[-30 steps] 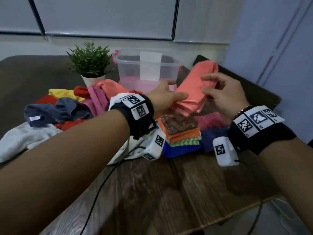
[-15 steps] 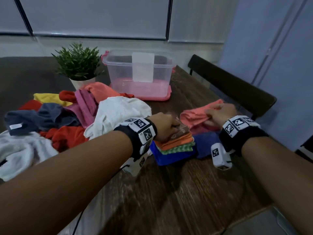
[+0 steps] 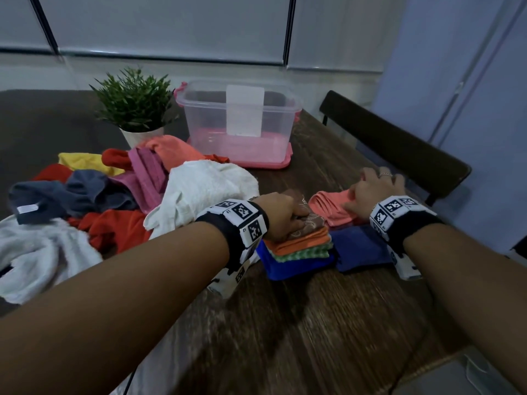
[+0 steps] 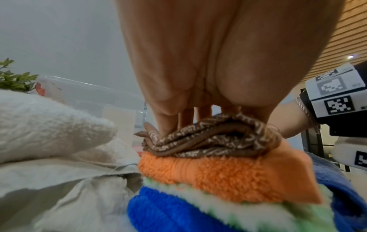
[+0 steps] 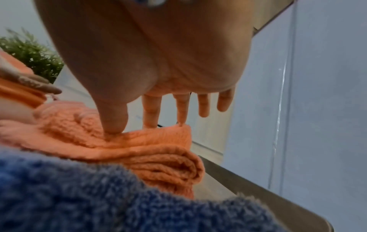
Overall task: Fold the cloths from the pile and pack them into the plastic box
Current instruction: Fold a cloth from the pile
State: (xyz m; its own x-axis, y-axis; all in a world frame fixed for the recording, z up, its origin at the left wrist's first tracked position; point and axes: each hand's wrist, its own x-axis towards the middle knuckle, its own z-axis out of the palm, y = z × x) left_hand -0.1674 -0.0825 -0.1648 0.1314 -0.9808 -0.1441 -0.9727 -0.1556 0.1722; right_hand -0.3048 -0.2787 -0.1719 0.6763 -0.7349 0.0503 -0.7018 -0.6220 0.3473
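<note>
Left hand [image 3: 281, 213] presses the brown patterned cloth [image 4: 210, 138] with curled fingers; right hand [image 3: 373, 192] lies flat, fingers spread, on the folded salmon cloth [image 3: 332, 208].

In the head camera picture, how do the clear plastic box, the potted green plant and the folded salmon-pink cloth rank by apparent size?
Largest to smallest as they look:
1. Clear plastic box
2. Potted green plant
3. Folded salmon-pink cloth, partly under the right hand

The cloth lies nearer the camera, so real sizes may differ more.
</note>
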